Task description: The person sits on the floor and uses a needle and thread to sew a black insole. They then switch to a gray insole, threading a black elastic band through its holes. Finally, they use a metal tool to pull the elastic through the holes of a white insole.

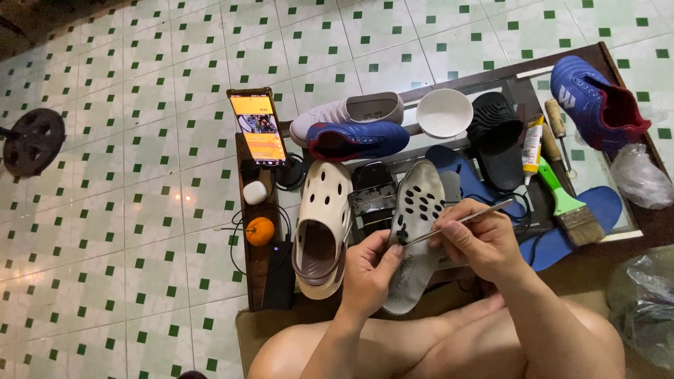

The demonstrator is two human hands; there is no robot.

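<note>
Pinching a thin metal tool (460, 217) between thumb and fingers, your right hand (484, 242) was closed on its upper part, the rod slanting down and to the left so that its tip met the grey perforated insole (418, 231) just beside your left thumb. Your left hand (368, 270) was closed around the lower left edge of that insole, holding it up over your knees; its long axis ran from near your lap up toward the low table (635, 231), toe end farthest from you, holes facing you. The spot under the tool tip lay left of your right hand and just above your left, so the left hand was the nearer one to it. Touching the insole's left side lay a cream clog (323, 224) near the table's front edge, with a black clip-like piece (372, 193) behind it. Farther back sat a blue shoe (358, 140) against a white sneaker (351, 109), then a white bowl (444, 112) and a black sandal (498, 137). To your right lay a glue tube (532, 144), a green-handled brush (569, 207) and a blue insole (576, 221), with another blue shoe (593, 102) at the back right corner. Along the left edge stood a lit phone (258, 126), a white case (255, 192) and an orange (260, 231). Nothing stood between tool and insole.
</note>
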